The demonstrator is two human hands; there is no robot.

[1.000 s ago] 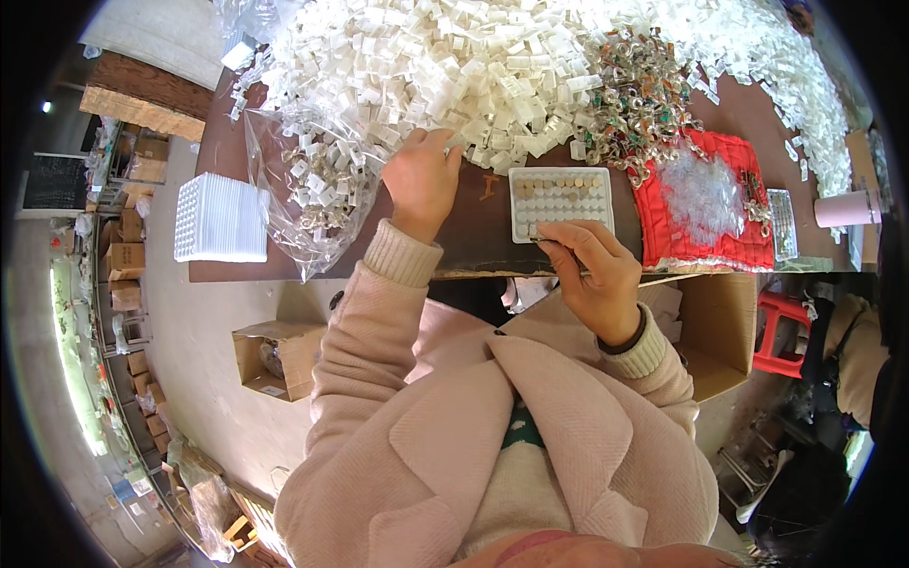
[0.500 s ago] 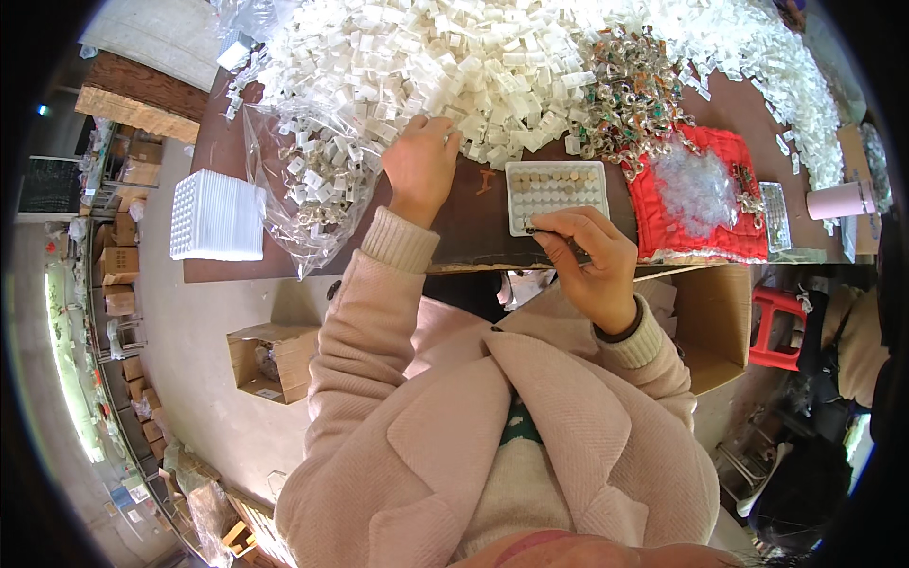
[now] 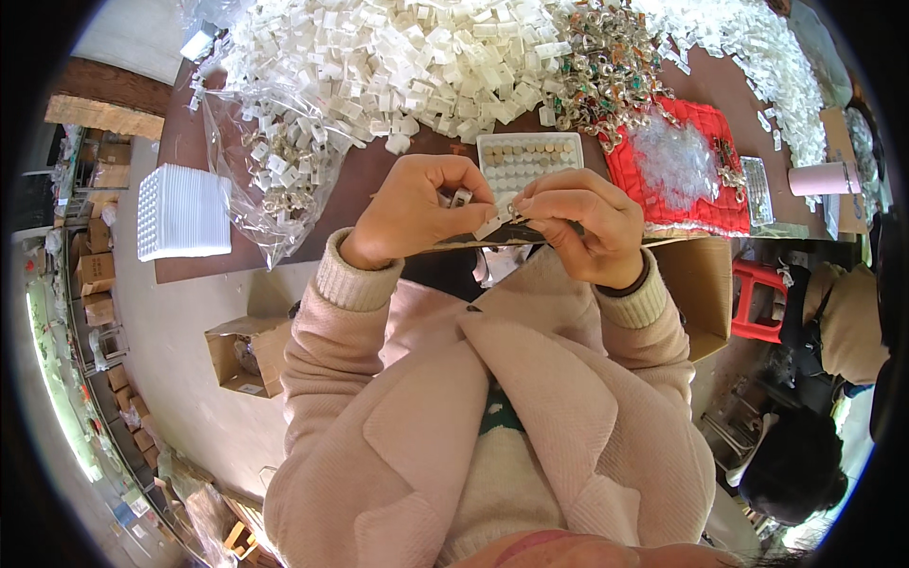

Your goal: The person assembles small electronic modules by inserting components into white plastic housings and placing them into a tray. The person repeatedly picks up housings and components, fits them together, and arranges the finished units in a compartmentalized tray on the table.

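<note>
My left hand (image 3: 417, 208) is closed around small white plastic pieces (image 3: 460, 198), one of which, a small white piece (image 3: 489, 225), is pinched at the fingertips. Close against it, my right hand (image 3: 592, 232) pinches a tiny shiny metal piece (image 3: 513, 210), too small to make out fully. The two hands meet over the table's front edge. Just beyond them lies a white tray (image 3: 530, 175) with rows of cavities, its far rows holding small tan round pieces (image 3: 540, 151). A large heap of white plastic pieces (image 3: 398, 66) spreads behind.
Rings with coloured stones (image 3: 611, 66) lie heaped beside a red cloth (image 3: 634, 194) bearing clear plastic bits (image 3: 672, 161). A clear bag (image 3: 284, 208) of pieces and stacked white trays (image 3: 185, 213) stand left. Cardboard boxes (image 3: 237, 364) and a red stool (image 3: 757, 303) are below the table.
My left hand has come back from the heap with white plastic pieces. My right hand has stayed near the tray's front, and both hands now meet.
</note>
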